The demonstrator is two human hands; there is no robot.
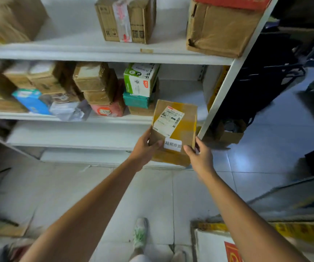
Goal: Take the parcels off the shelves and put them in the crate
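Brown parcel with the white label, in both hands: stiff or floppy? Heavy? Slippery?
Probably stiff: the brown parcel shows flat faces and straight edges between the left hand and right hand. Likely light for its size: fingers at its lower corners alone carry it. The yellowish tape may be slick.

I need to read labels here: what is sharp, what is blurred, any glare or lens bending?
Head view: the held parcel, between left hand and right hand, is fairly sharp, its small print unreadable; head view: the stacked boxes at left smear with motion blur; head view: the shelf post leans from wide-angle distortion, and the floor tiles show glare.
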